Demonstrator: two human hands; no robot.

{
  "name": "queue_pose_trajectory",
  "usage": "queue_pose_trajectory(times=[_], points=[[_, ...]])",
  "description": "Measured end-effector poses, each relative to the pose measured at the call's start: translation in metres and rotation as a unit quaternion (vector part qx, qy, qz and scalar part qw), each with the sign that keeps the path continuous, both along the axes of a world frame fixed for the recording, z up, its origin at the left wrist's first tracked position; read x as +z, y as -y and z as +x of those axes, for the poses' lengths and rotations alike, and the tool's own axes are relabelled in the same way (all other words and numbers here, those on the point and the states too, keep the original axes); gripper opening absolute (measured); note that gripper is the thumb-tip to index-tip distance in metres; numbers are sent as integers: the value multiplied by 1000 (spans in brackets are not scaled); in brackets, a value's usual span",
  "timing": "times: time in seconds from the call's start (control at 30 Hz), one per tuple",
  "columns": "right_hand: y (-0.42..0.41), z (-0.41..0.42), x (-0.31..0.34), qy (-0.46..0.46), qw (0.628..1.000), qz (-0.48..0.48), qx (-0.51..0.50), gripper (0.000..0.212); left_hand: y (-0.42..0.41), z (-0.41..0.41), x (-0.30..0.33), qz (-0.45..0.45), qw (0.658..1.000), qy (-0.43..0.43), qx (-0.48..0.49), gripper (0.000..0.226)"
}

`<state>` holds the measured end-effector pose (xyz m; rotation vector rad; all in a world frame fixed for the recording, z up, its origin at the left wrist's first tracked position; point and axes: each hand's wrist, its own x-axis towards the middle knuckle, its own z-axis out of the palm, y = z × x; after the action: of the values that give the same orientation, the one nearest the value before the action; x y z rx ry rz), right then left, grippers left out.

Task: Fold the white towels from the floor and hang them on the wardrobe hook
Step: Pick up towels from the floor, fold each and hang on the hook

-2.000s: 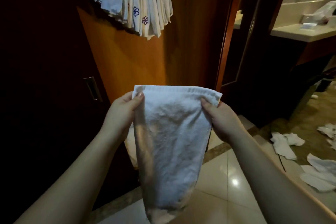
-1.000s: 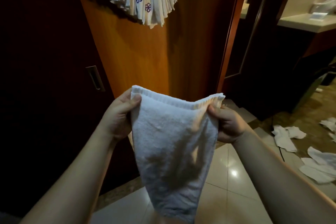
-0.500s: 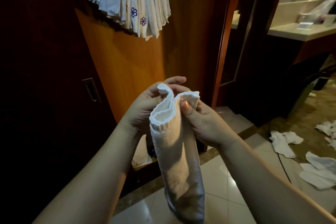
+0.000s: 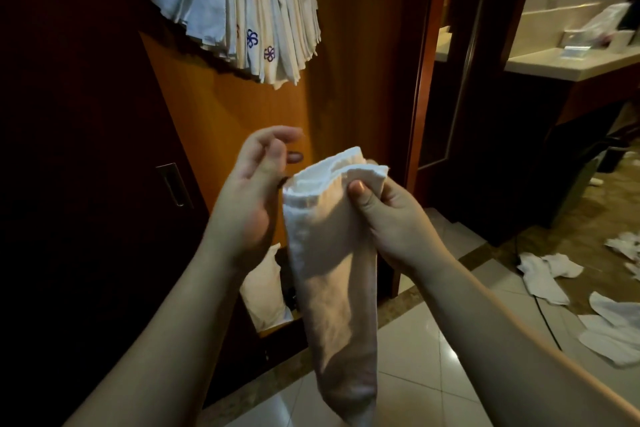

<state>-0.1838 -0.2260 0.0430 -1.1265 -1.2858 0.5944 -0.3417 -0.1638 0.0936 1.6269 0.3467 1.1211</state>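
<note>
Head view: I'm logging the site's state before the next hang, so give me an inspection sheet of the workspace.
Surface: glossy tiled floor, lamp glare on it.
Job's things: folded white towel hanging down from the right hand; bundle of hung towels on the wardrobe door; loose towels on the floor at right.
Clutter: white bag low inside the wardrobe opening.
Hands: right hand pinches the towel's top corners; left hand open beside it, holding nothing.
Cables: thin dark cable across the floor by the loose towels.
Surroundings: vanity counter with blurred items, upper right.
</note>
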Motion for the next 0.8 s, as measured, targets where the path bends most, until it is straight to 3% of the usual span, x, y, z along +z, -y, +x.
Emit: queue_pose_trajectory(times=[0.03,0.1,0.17,0.27,0.37,0.43,0.47,0.6,0.67,0.8], points=[[-1,1,3,-9,1000,-14,-20,14,-5,-4,1,53,999,-6,10,37],[-3,8,3,-17,999,-13,-36,23,-14,-15,1,162,981,-103,26,30],[-3,13,4,-14,999,-6,-50,46,-21,-20,3,228,945,-225,65,24],[-2,16,5,43,998,-6,-41,71,-27,-22,8,281,889,-343,115,25],[-4,16,9,111,993,20,-41,39,-36,-24,19,305,854,-404,123,15],[-8,18,9,106,992,44,-41,18,-42,-25,24,308,857,-397,118,14],[-9,20,9,89,994,53,-39,17,-44,-24,24,306,864,-384,115,16],[-12,28,13,5,998,62,-6,68,-50,-15,18,252,918,-298,75,24],[-15,32,13,-57,998,29,11,80,-51,-11,14,200,953,-224,38,28],[-18,33,14,-73,996,-6,51,44,-46,3,1,138,984,-111,35,36]])
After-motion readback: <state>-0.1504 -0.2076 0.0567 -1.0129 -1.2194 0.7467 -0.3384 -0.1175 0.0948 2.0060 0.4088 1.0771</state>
